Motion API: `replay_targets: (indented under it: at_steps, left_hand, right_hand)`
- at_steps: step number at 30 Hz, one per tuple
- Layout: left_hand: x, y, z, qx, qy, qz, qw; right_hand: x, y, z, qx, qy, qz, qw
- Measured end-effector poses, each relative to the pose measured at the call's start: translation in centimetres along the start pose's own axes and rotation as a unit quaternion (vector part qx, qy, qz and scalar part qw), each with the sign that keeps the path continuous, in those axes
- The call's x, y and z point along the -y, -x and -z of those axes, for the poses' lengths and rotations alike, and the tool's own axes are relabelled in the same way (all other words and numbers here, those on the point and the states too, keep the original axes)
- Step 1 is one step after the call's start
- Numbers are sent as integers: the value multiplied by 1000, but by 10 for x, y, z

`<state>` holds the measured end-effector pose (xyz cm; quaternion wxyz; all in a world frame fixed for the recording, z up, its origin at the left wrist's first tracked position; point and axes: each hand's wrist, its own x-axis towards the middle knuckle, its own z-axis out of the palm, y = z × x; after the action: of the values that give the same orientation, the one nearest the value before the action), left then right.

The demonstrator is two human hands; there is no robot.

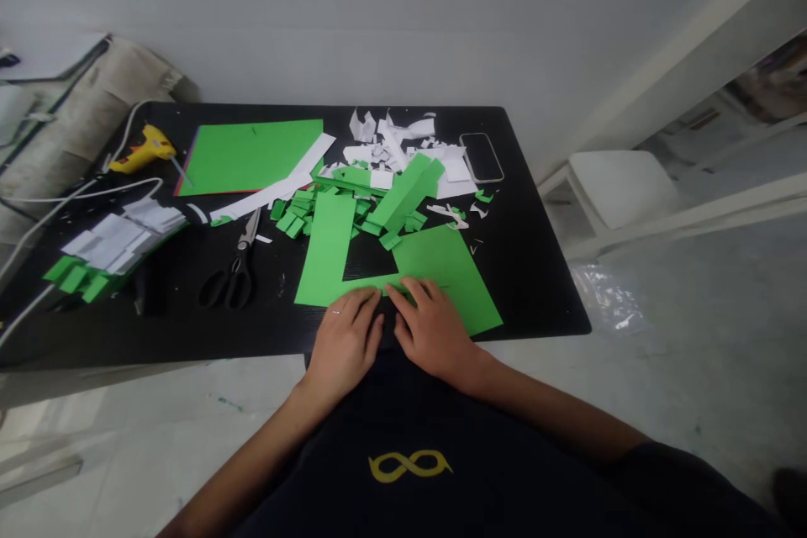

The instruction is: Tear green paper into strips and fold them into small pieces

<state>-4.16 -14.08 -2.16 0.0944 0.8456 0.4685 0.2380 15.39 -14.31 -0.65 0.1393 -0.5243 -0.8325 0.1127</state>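
Note:
At the table's front edge, my left hand point(348, 338) and my right hand point(434, 328) sit side by side, fingertips almost meeting. Both hold a narrow green paper strip point(371, 281) that lies level between them, their bent fingers pressed along it and hiding most of it. Under or beside my left fingers is a wider green paper piece point(328, 248). A larger green sheet point(441, 261) lies partly beneath my right hand. Beyond them is a heap of folded green paper pieces point(403, 197).
Black-handled scissors point(236, 265) lie left of my hands. A yellow glue gun point(145, 150) with a white cord, a stack of coloured sheets point(252, 155) and white-and-green folded pieces point(123, 235) are further left. White scraps point(403, 134) and a phone point(482, 157) lie at the back.

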Motion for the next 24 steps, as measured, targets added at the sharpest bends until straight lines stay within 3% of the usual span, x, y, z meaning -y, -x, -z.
replay_targets:
  at_steps: [10, 24]
  left_hand:
    - [-1, 1, 1, -2, -4, 0, 1000]
    - [0, 0, -2, -3, -2, 7, 1000]
  right_hand:
    - [-8, 2, 5, -16, 15, 3, 1000]
    - [-68, 34, 31, -76, 53, -60, 994]
